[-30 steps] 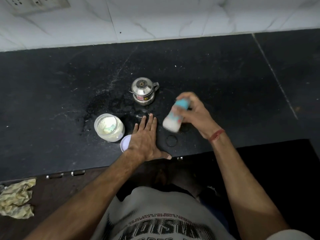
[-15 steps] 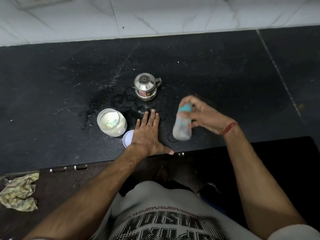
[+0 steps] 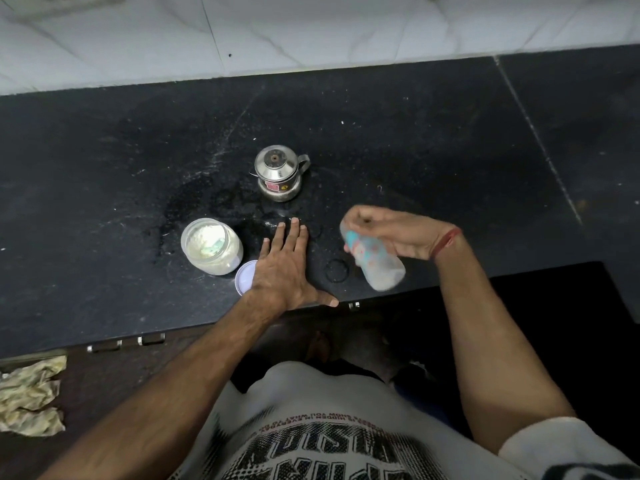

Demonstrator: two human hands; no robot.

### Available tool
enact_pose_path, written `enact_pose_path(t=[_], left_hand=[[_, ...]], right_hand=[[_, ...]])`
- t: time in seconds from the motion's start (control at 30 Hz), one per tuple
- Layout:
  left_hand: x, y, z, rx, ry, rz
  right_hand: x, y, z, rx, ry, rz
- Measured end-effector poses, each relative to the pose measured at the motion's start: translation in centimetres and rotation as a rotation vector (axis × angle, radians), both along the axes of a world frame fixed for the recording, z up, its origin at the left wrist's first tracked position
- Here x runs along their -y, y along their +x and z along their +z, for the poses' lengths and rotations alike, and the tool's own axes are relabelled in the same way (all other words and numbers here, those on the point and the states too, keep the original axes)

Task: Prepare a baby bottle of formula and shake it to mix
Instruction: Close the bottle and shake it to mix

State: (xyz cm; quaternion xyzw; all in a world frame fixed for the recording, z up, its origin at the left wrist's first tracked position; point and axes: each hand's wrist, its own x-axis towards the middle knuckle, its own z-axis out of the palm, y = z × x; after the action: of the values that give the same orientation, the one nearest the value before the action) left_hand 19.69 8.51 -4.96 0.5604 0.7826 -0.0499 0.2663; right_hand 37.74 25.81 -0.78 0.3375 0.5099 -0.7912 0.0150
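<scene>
My right hand grips a baby bottle with a teal collar and a printed clear body; it hangs blurred above the black counter, tilted with its base toward me. My left hand rests flat on the counter, fingers straight and thumb out along the front edge. Left of it stands an open jar of pale formula powder with a scoop inside. The jar's white lid lies partly under my left wrist. A small steel pot with a lid stands behind my left hand.
A wet ring mark shows on the counter between my hands. White tiled wall runs along the back. A crumpled yellowish cloth lies low at the left, below the counter edge.
The bottle has swung from base-left to base-toward-me and moved to the right in my right hand, blurred throughout. My left hand has stayed flat on the counter.
</scene>
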Motion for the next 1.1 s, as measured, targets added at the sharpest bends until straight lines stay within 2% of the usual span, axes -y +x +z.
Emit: enact_pose_path(t=[0.07,0.1,0.2,0.23,0.3,0.33,0.43,0.53,0.63,0.73,0.77,0.83,0.87,0.9,0.93,0.97,1.07,1.1], left_hand=[[0.0,-0.1,0.0,0.006,0.0,0.006],[0.0,-0.1,0.0,0.009,0.002,0.01],[0.0,0.0,0.1,0.011,0.005,0.004],[0.0,0.0,0.2,0.011,0.004,0.002],[-0.1,0.0,0.2,0.008,0.001,0.008],[-0.1,0.0,0.2,0.01,0.001,0.011],[-0.1,0.0,0.2,0.014,0.003,0.006],[-0.1,-0.1,0.0,0.021,0.012,0.019],[-0.1,0.0,0.1,0.019,0.012,0.008],[0.0,-0.1,0.1,0.026,0.017,0.014],[0.0,-0.1,0.0,0.025,0.02,0.018],[0.0,0.0,0.0,0.02,0.019,0.011],[0.0,0.0,0.0,0.02,0.018,0.008],[0.0,-0.1,-0.1,0.021,0.021,0.014],[0.0,-0.1,-0.1,0.022,0.023,0.022],[0.0,-0.1,-0.1,0.023,0.022,0.026],[0.1,0.0,0.0,0.026,0.015,0.016],[0.1,0.0,0.0,0.026,0.015,0.015]], right_hand=[[-0.4,-0.2,-0.4,-0.02,0.037,-0.261],[-0.7,-0.2,-0.4,-0.01,0.046,-0.299],[-0.5,-0.1,-0.2,0.049,0.024,0.033],[-0.5,-0.1,-0.4,0.03,0.031,0.006],[-0.7,-0.4,-0.4,-0.017,-0.009,-0.231],[-0.9,-0.5,-0.4,-0.024,-0.032,-0.253],[-0.7,-0.7,-0.7,0.016,0.017,-0.071],[-0.8,-1.4,-0.9,-0.034,-0.057,-0.326],[0.2,-2.4,-0.1,-0.058,-0.053,-0.161],[-0.1,-2.9,-0.8,-0.128,-0.061,-0.446],[-0.4,-2.9,-0.8,-0.114,-0.071,-0.427],[-0.2,-2.8,-1.1,-0.015,0.021,-0.237],[-0.3,-2.7,-1.4,-0.008,0.098,-0.243],[-0.4,-2.7,-1.8,-0.027,0.136,-0.352],[-0.5,-2.6,-1.9,-0.046,0.136,-0.468],[-0.8,-2.5,-1.9,-0.076,0.105,-0.485],[-1.1,-1.8,-1.3,-0.082,0.087,-0.185],[-1.3,-1.8,-1.3,-0.128,0.095,-0.25]])
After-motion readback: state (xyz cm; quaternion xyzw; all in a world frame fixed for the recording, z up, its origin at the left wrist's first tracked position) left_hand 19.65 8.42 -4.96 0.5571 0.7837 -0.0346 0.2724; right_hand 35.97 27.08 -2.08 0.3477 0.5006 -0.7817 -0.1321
